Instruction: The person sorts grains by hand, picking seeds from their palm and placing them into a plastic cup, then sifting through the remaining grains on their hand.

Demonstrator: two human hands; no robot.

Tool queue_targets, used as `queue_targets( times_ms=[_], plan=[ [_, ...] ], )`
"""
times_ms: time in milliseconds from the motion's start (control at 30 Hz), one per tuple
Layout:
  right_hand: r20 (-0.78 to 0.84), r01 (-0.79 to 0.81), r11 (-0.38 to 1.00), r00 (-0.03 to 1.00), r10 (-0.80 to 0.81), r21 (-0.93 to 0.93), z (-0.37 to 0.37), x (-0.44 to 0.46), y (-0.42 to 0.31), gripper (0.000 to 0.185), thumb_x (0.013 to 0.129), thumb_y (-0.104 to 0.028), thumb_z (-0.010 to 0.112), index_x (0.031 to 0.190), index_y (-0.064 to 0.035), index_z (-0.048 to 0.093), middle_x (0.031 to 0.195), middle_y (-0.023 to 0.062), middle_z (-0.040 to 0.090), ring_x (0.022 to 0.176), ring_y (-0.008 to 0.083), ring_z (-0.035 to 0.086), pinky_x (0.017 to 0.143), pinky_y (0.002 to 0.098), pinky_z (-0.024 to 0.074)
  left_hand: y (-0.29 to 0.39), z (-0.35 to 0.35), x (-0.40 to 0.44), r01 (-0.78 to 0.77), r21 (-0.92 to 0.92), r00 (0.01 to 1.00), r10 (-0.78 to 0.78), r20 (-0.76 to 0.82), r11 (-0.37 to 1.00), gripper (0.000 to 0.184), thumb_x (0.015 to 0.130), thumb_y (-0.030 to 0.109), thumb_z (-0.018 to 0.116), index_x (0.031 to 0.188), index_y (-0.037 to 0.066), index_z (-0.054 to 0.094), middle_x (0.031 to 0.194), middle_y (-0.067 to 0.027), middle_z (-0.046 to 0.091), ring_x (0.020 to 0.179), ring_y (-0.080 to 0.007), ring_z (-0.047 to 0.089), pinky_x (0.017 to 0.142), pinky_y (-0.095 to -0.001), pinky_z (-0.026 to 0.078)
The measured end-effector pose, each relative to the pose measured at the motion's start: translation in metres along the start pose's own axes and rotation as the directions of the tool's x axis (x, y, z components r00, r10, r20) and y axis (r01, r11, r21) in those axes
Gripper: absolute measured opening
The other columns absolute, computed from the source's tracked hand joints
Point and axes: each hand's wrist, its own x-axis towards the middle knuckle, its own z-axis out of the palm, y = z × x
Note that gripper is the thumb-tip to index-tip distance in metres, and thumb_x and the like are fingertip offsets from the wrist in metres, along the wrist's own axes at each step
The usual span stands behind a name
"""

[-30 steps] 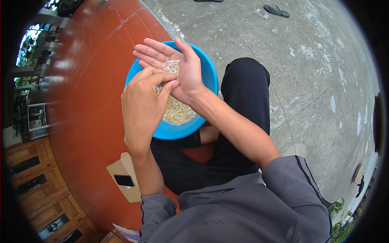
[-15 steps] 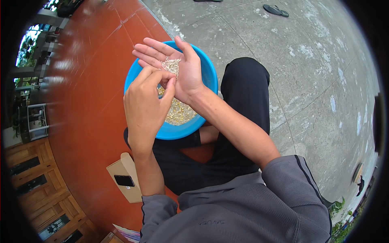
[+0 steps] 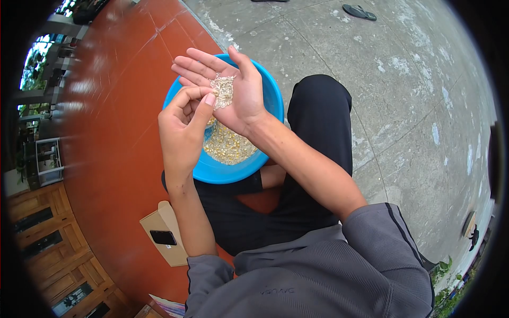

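My right hand (image 3: 238, 95) is held palm up over a blue basin (image 3: 273, 90), its fingers stretched out. A small heap of pale, rice-like grains (image 3: 224, 91) rests on that palm. At the heap's left edge is my left hand (image 3: 183, 124), thumb and forefinger pinched together; anything between the tips is too small to make out. Below both hands, a mix of pale and yellow grains (image 3: 230, 148) lies in the basin. Part of the basin's inside is hidden behind my hands.
The basin stands by my crossed legs on a red tiled floor (image 3: 122, 132). A phone (image 3: 163, 237) lies on a brown cardboard piece (image 3: 172, 254) to my left. Grey concrete (image 3: 392, 132) extends to the right, with a dark sandal (image 3: 359, 12) farther off.
My left hand has drawn slightly back and turned, showing its thumb more. More of the grain heap on my right palm is uncovered and appears more spread out.
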Motion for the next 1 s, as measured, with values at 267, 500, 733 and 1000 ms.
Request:
queue_targets(
  times_ms=[267,500,733,1000],
  plan=[
    [-0.007,0.051,0.995,0.999,-0.05,0.087,-0.008,0.007,-0.007,0.08,0.117,-0.05,0.039,0.165,0.0135,0.037,0.167,0.0349,0.046,0.159,0.045,0.045,0.135,0.0523,0.0392,-0.029,-0.031,0.016,0.19,-0.567,0.98,-0.12,0.16,0.802,0.025,0.111,0.021,0.071,0.123,0.0,0.074,0.106,-0.0037,0.07,0.082,-0.0078,0.055,0.07,-0.0248,0.043],
    [-0.073,0.154,0.984,0.986,-0.148,0.088,-0.005,0.015,-0.026,0.079,0.115,-0.051,0.041,0.16,0.0128,0.045,0.161,0.0348,0.053,0.155,0.0442,0.051,0.134,0.0507,0.0402,-0.077,-0.037,0.053,0.219,-0.504,0.929,-0.336,-0.155,0.836,0.022,0.111,0.026,0.071,0.125,0.009,0.072,0.106,0.0017,0.068,0.086,-0.0092,0.056,0.072,-0.0267,0.045],
    [-0.038,0.201,0.973,0.979,-0.198,0.11,-0.014,0.017,-0.034,0.075,0.116,-0.045,0.039,0.164,0.0125,0.039,0.167,0.0344,0.047,0.161,0.0461,0.042,0.136,0.0545,0.0373,-0.102,-0.038,0.069,0.281,-0.511,0.925,-0.372,-0.082,0.812,0.029,0.108,0.026,0.076,0.13,0.008,0.074,0.109,0.0021,0.072,0.086,-0.0093,0.06,0.072,-0.027,0.046],
    [-0.091,0.195,0.978,0.978,-0.189,0.074,-0.009,0.018,-0.031,0.08,0.115,-0.051,0.04,0.161,0.0136,0.044,0.162,0.0353,0.052,0.156,0.0441,0.05,0.134,0.0508,0.0399,-0.138,-0.05,0.084,0.298,-0.412,0.896,-0.401,-0.191,0.861,0.03,0.102,0.029,0.087,0.121,0.008,0.077,0.106,0.0021,0.071,0.081,-0.0077,0.058,0.069,-0.0252,0.045]
  ],
)
